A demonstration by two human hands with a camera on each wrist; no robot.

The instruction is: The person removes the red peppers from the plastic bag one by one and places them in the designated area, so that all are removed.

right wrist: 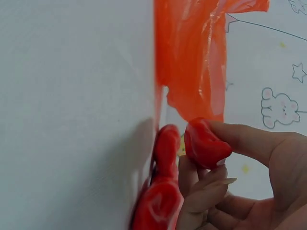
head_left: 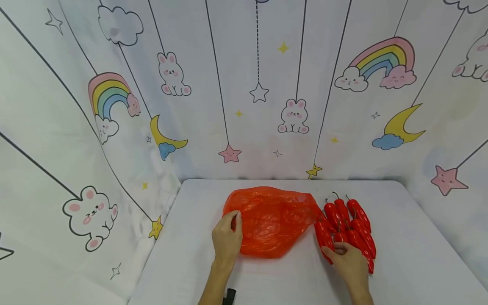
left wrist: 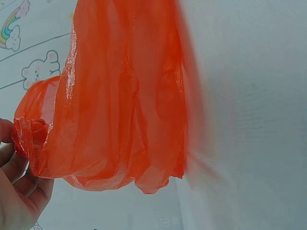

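Observation:
A thin red-orange plastic bag lies spread in the middle of the white table. My left hand pinches its left edge between thumb and fingers; in the left wrist view the gathered film bunches at the fingertips. To the right of the bag is a heap of glossy red chili peppers with thin dark stems. My right hand pinches one red chili pepper at the heap's near left side, its thumb on one side and fingers on the other. Other peppers lie close beside these fingers.
The white table meets a cloth backdrop printed with rabbits, stars and rainbows at its back and sides. A short black object shows beside the left forearm at the near edge, mostly out of view.

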